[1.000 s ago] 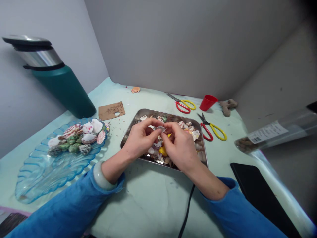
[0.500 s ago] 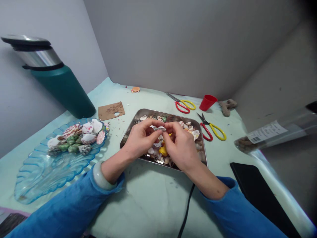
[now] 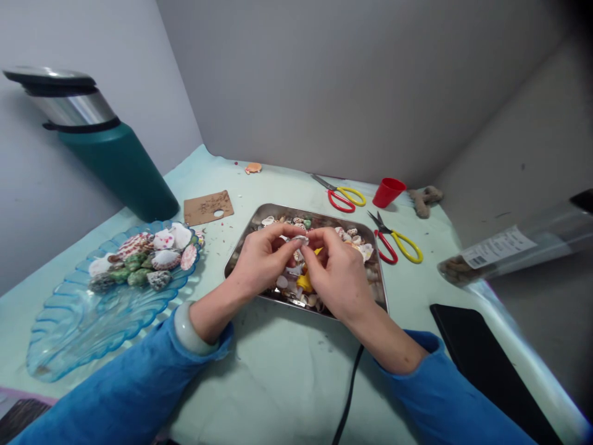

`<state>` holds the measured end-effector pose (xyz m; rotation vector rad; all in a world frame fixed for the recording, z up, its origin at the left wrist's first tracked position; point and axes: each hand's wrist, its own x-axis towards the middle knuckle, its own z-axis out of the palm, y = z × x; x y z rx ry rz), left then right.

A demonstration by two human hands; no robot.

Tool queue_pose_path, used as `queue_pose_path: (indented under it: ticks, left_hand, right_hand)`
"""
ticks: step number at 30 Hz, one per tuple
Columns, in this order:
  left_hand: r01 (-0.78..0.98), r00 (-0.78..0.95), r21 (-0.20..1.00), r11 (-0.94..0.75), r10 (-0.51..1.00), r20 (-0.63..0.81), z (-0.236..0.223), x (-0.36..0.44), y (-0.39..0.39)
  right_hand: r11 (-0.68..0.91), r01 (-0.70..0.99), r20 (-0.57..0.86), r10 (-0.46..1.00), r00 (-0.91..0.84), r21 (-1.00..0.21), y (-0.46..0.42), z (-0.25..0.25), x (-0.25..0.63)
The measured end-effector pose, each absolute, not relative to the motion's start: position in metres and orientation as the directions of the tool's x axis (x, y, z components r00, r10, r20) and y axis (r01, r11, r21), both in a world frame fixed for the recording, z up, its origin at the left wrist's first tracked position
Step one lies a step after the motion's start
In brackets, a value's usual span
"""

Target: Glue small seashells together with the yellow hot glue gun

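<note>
Above a metal tray [image 3: 241,242] of mixed seashells, my left hand [image 3: 264,256] and my right hand [image 3: 340,269] meet at the fingertips. Between them they pinch a small whitish shell [image 3: 301,240], partly covered by the fingers. Both hands are closed on it, thumbs toward me. A yellow item [image 3: 304,283] lies among the shells just under my right hand; its kind is hard to make out. On the left, a blue scalloped glass dish [image 3: 102,334] bears a heap of shells [image 3: 143,253], white, reddish and green.
A teal bottle [image 3: 125,164] stands back left by a brown card [image 3: 208,207]. Two scissors [image 3: 354,196], a red cup [image 3: 389,193] and a brown lump [image 3: 424,201] sit behind and right. A clear tube [image 3: 509,244] and black slab [image 3: 482,358] are at right; a black cable [image 3: 349,395] runs in front.
The shell has turned slightly between my fingertips, and my fingers have shifted a little. The tray, the dish and everything else stay where they were.
</note>
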<state>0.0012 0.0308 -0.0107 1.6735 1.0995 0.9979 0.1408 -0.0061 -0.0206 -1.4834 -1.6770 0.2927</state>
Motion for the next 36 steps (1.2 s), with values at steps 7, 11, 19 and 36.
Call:
queue_pose_path:
  ticks: [7, 11, 19, 36]
  left_hand:
    - [0.258, 0.284, 0.942, -0.215, 0.949, 0.139, -0.0084, 0.0015, 0.0293]
    - [0.257, 0.3, 0.938, -0.233, 0.942, 0.151, -0.0083, 0.0017, 0.0293]
    - [0.253, 0.309, 0.933, -0.255, 0.936, 0.172, -0.0123, 0.001, 0.0312]
    - [0.233, 0.295, 0.953, -0.193, 0.948, 0.12, -0.0088, 0.0022, 0.0295]
  right_hand:
    - [0.271, 0.7, 0.445, 0.892, 0.075, -0.661, -0.0061, -0.0204, 0.1406]
    - [0.262, 0.71, 0.448, 0.89, 0.085, -0.654, -0.0065, -0.0197, 0.1405]
    - [0.262, 0.705, 0.443, 0.893, 0.082, -0.659, -0.0062, -0.0202, 0.1402]
    - [0.261, 0.704, 0.442, 0.893, 0.085, -0.661, -0.0071, -0.0166, 0.1402]
